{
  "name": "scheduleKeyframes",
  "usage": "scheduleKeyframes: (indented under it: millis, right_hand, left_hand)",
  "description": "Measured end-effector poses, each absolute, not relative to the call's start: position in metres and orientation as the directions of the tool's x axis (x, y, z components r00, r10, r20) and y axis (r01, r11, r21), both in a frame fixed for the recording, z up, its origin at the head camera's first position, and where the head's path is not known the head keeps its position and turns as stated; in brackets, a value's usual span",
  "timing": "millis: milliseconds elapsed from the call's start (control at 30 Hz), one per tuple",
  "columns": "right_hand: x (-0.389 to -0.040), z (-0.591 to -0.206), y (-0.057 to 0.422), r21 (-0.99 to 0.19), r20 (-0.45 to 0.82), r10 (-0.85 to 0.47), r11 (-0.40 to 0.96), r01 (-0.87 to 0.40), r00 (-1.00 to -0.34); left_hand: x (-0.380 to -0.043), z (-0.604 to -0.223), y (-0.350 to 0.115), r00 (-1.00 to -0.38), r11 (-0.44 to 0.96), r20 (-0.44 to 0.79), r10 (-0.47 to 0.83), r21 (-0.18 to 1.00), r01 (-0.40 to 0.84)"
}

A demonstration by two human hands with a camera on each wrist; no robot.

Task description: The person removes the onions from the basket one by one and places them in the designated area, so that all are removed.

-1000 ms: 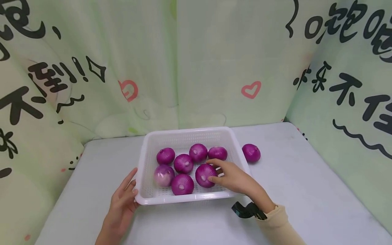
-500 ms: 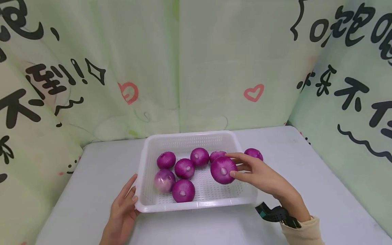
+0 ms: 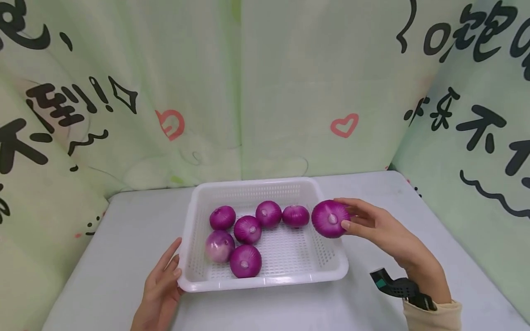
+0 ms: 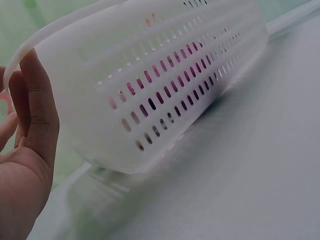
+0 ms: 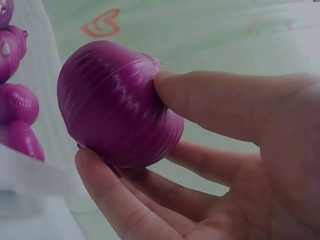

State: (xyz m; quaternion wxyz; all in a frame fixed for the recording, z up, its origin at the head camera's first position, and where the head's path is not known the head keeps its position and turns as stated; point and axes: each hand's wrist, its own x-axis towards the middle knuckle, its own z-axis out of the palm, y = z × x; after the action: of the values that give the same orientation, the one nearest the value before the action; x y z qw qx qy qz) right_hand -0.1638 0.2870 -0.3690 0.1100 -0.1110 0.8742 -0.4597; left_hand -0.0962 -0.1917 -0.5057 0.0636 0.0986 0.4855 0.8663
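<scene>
While the right hand [image 3: 383,227] pinches an onion [image 3: 329,219] near the right rim of the basket [image 3: 265,282], press evenly and avoid the edge. The left hand [image 3: 159,286], fingers relaxed, touches the left end; brace lightly.

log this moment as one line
right hand: holds purple onion aloft | left hand: touches white basket | basket contents: six onions
</scene>
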Motion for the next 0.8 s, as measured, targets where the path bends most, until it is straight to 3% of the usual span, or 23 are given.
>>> scheduleKeyframes:
  millis: [400,800]
  right_hand:
    - [-0.171,-0.373,0.323,-0.817,-0.122,-0.201,0.576,-0.017,-0.972]
    - [-0.179,-0.389,0.354,-0.822,-0.142,-0.108,0.566,0.056,-0.984]
  left_hand:
    - [-0.095,-0.505,-0.189,-0.973,-0.541,0.119,0.196,0.841,-0.006]
    - [-0.093,-0.506,-0.19,-0.985,-0.472,0.094,0.147,0.882,0.013]
